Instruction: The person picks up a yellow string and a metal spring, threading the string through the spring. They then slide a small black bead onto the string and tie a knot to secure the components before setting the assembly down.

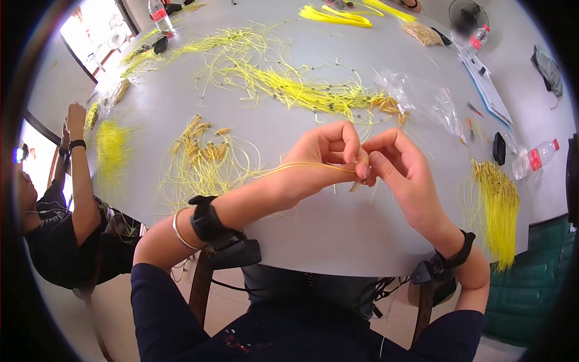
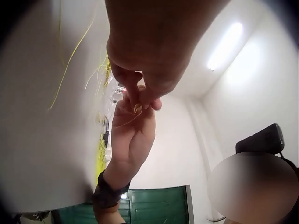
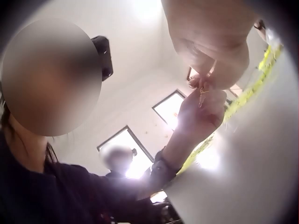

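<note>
My left hand [image 1: 319,154] and right hand [image 1: 410,175] meet fingertip to fingertip above the near part of the table. The left hand pinches a small golden coil spring [image 1: 354,187], which hangs just below its thumb and also shows in the right wrist view [image 3: 201,98]. Thin yellow cord [image 1: 295,163] runs across the left wrist and thumb to the fingertips. Thumb and fingers of the right hand pinch the cord beside the spring, with the exact grip hidden. Left of the hands lies a tangle of yellow cords [image 1: 181,181] with several golden springs [image 1: 205,151].
A long yellow cord bundle [image 1: 289,87] crosses the table beyond the hands, near a clear plastic bag [image 1: 422,102]. At right lie a finished-looking bunch of cords [image 1: 497,211], a bottle [image 1: 537,159] and a clipboard [image 1: 485,90]. Another person [image 1: 60,223] sits at left.
</note>
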A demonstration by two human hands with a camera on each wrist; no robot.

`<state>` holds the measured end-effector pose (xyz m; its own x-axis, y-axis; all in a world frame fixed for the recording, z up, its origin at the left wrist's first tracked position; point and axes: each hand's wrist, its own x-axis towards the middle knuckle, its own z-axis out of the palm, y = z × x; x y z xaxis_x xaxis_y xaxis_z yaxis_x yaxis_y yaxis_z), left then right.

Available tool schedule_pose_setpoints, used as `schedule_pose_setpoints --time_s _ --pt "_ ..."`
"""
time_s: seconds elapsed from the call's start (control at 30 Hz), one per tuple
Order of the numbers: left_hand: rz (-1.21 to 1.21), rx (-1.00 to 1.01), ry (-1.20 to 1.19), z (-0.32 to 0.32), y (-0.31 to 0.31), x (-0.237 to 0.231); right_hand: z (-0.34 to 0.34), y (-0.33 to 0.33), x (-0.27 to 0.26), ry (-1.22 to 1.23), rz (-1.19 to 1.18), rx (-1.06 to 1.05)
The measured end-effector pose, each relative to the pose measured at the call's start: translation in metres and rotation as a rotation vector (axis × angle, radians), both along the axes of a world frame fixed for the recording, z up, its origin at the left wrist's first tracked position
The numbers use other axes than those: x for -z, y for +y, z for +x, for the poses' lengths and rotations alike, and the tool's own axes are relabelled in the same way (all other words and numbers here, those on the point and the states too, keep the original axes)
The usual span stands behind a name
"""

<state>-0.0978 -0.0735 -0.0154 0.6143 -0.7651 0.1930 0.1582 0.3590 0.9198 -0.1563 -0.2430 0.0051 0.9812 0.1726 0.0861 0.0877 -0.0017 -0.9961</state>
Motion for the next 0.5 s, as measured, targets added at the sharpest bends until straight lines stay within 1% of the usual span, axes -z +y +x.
schedule_pose_setpoints --time_s 0.07,0.13,0.2,0.23,0.3,0.4,0.5 --pt "0.043 -0.027 0.051 0.002 0.003 0.002 0.005 -0.001 0.004 0.021 0.006 -0.019" --pt "0.076 -0.030 0.047 0.002 0.008 0.003 0.008 -0.001 0.010 0.040 0.013 -0.034" --pt "0.113 -0.031 0.044 0.002 0.012 0.003 0.012 -0.001 0.018 0.114 0.059 -0.115" --pt "0.118 -0.035 0.031 0.002 0.014 0.003 0.014 -0.002 0.022 0.111 0.061 -0.116" --pt "0.126 -0.039 0.019 0.002 0.015 0.001 0.018 -0.006 0.027 0.207 0.117 -0.232" --pt "0.159 -0.014 -0.014 0.002 0.015 -0.002 0.018 -0.009 0.029 0.164 0.152 -0.267" --pt "0.202 -0.043 0.001 0.001 0.014 -0.003 0.018 -0.010 0.029 0.102 0.141 -0.288"
